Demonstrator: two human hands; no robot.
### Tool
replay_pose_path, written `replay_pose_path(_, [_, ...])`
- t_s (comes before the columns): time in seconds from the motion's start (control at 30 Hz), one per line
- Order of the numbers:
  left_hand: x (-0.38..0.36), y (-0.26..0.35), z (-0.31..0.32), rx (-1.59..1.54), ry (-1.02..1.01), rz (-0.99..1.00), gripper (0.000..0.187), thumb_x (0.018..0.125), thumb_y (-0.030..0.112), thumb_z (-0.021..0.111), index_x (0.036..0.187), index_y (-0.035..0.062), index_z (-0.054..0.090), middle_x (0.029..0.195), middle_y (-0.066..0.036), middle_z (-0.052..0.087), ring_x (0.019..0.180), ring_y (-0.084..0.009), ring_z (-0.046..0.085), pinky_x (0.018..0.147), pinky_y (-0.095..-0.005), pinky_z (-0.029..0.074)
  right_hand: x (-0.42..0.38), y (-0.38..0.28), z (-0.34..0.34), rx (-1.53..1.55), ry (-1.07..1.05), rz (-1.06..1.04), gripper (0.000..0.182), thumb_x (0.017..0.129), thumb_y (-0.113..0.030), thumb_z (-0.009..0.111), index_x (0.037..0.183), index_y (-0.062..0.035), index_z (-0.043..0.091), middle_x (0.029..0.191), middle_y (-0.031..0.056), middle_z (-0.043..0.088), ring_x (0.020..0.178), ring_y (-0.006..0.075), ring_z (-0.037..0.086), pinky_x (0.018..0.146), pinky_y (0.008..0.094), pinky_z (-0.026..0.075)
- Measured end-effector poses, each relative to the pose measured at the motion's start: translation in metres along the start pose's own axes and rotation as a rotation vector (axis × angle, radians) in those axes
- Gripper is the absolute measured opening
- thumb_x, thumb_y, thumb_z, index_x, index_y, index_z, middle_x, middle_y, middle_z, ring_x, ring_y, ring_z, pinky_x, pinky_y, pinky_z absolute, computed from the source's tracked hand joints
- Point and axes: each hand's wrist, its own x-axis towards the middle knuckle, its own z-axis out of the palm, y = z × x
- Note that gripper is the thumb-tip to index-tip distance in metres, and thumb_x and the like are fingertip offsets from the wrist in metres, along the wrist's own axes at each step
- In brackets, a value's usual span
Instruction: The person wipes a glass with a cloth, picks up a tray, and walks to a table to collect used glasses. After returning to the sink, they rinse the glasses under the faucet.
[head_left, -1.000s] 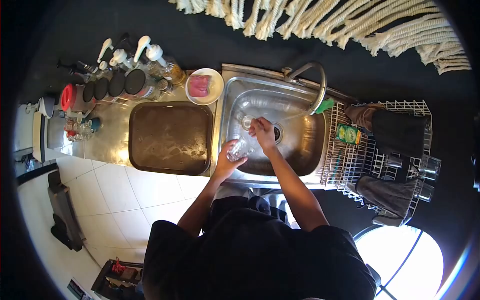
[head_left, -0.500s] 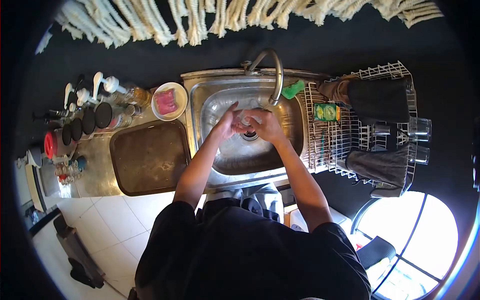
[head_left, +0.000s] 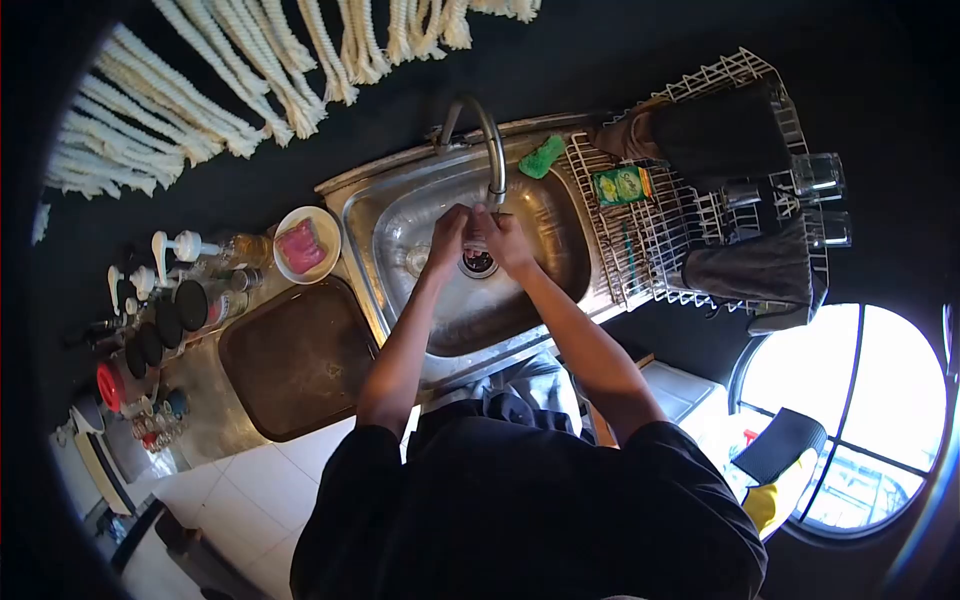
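Both hands are together over the metal sink [head_left: 400, 325], just under the mouth of the curved faucet [head_left: 495, 160]. My left hand [head_left: 450, 236] has its fingers curled inward. My right hand [head_left: 505, 240] meets it from the right, with fingers bent. Between them is a small, pale, see-through thing, too hidden to name. The drain [head_left: 480, 264] shows right below the hands.
A green sponge [head_left: 542, 157] lies behind the sink at right. The wire rack [head_left: 650, 245] holds a green packet [head_left: 620, 186], dark cloths [head_left: 750, 272] and glasses [head_left: 818, 176]. At left are a bowl [head_left: 329, 226] with a pink item, a brown tray [head_left: 295, 360] and several bottles.
The view has tilted and shifted, so the sink and counter appear rotated. My hands have closed in more tightly around the thing between them; their fingers were more spread before.
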Motion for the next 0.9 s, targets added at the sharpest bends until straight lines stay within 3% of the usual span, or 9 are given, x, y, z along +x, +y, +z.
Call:
replay_pose_path(0.1, [-0.003, 0.03, 0.018, -0.142, 0.279, -0.383, 0.03, 0.092, 0.043, 0.047, 0.091, 0.0173, 0.061, 0.076, 0.001, 0.063, 0.063, -0.0114, 0.059, 0.052, -0.0247, 0.044, -0.016, -0.008, 0.003, -0.342, 0.024, -0.449, 0.017, 0.084, -0.019, 0.061, 0.079, -0.003, 0.066, 0.074, 0.0147, 0.063, 0.07, 0.0307, 0.062, 0.065, 0.0383, 0.049])
replay_pose_path(0.17, [0.005, 0.026, 0.004, -0.325, -0.003, -0.537, 0.041, 0.095, 0.045, 0.038, 0.092, 0.0118, 0.061, 0.081, 0.0, 0.063, 0.064, -0.0098, 0.058, 0.046, -0.0244, 0.043, -0.01, -0.002, -0.003, -0.59, -0.187, -0.688, 0.016, 0.083, -0.019, 0.063, 0.082, -0.0032, 0.066, 0.082, 0.0148, 0.063, 0.077, 0.0295, 0.063, 0.07, 0.0351, 0.049])
replay_pose_path(0.27, [0.01, 0.008, -0.012, -0.047, -0.044, -0.524, 0.035, 0.094, 0.04, 0.04, 0.098, 0.0116, 0.061, 0.089, -0.001, 0.064, 0.075, -0.0097, 0.061, 0.053, -0.0246, 0.047, -0.019, -0.003, -0.004, -0.667, -0.099, -0.573, 0.015, 0.082, -0.017, 0.061, 0.086, -0.0026, 0.066, 0.088, 0.0154, 0.063, 0.082, 0.0309, 0.062, 0.073, 0.0366, 0.049])
replay_pose_path(0.33, [0.003, 0.004, -0.009, 0.08, -0.131, -0.152, 0.034, 0.093, 0.037, 0.042, 0.105, 0.0104, 0.06, 0.094, -0.002, 0.065, 0.083, -0.0103, 0.062, 0.059, -0.0244, 0.049, -0.028, -0.008, 0.002, -0.502, -0.083, -0.569, 0.016, 0.081, -0.016, 0.061, 0.088, -0.0027, 0.067, 0.089, 0.016, 0.063, 0.083, 0.0321, 0.062, 0.074, 0.0382, 0.049])
replay_pose_path(0.4, [-0.002, 0.0, -0.008, -0.126, -0.023, -0.197, 0.033, 0.092, 0.036, 0.043, 0.105, 0.0099, 0.059, 0.096, -0.003, 0.065, 0.085, -0.0111, 0.062, 0.061, -0.024, 0.05, -0.034, -0.013, 0.013, -0.005, 0.081, 0.002, 0.018, 0.081, -0.014, 0.059, 0.094, -0.0032, 0.066, 0.093, 0.0172, 0.064, 0.086, 0.0335, 0.061, 0.076, 0.0397, 0.049])
replay_pose_path(0.43, [-0.003, -0.001, -0.009, -0.339, 0.106, -0.24, 0.032, 0.091, 0.035, 0.044, 0.105, 0.0094, 0.058, 0.099, -0.004, 0.065, 0.088, -0.0119, 0.063, 0.062, -0.0236, 0.05, -0.033, -0.006, 0.013, 0.007, 0.09, -0.005, 0.018, 0.081, -0.014, 0.059, 0.094, -0.0032, 0.066, 0.093, 0.0172, 0.064, 0.086, 0.0335, 0.061, 0.076, 0.0397, 0.049])
replay_pose_path(0.5, [-0.003, 0.006, -0.01, -0.435, -0.033, -0.233, 0.032, 0.093, 0.033, 0.041, 0.105, 0.0086, 0.059, 0.099, -0.004, 0.065, 0.09, -0.0129, 0.063, 0.069, -0.0254, 0.051, -0.026, 0.011, 0.014, -0.598, -0.049, -0.672, 0.022, 0.081, -0.016, 0.058, 0.098, -0.0031, 0.066, 0.095, 0.0184, 0.065, 0.088, 0.0348, 0.062, 0.077, 0.0401, 0.049])
replay_pose_path(0.6, [-0.018, 0.018, -0.006, -0.365, -0.125, -0.375, 0.037, 0.096, 0.034, 0.036, 0.108, 0.0068, 0.058, 0.1, -0.004, 0.065, 0.091, -0.0158, 0.063, 0.078, -0.0303, 0.051, -0.033, 0.002, 0.014, -0.606, -0.032, -0.543, 0.023, 0.078, -0.018, 0.059, 0.095, -0.004, 0.066, 0.092, 0.0173, 0.065, 0.086, 0.0346, 0.062, 0.076, 0.041, 0.05])
replay_pose_path(0.9, [-0.005, -0.006, -0.023, -0.36, 0.034, -0.516, 0.041, 0.094, 0.047, 0.042, 0.107, 0.012, 0.057, 0.101, -0.001, 0.059, 0.083, -0.0087, 0.057, 0.053, -0.0255, 0.045, -0.027, -0.014, 0.007, -0.852, -0.109, -0.5, 0.018, 0.079, -0.018, 0.059, 0.084, -0.0021, 0.066, 0.088, 0.0153, 0.065, 0.082, 0.0321, 0.063, 0.073, 0.0391, 0.05])
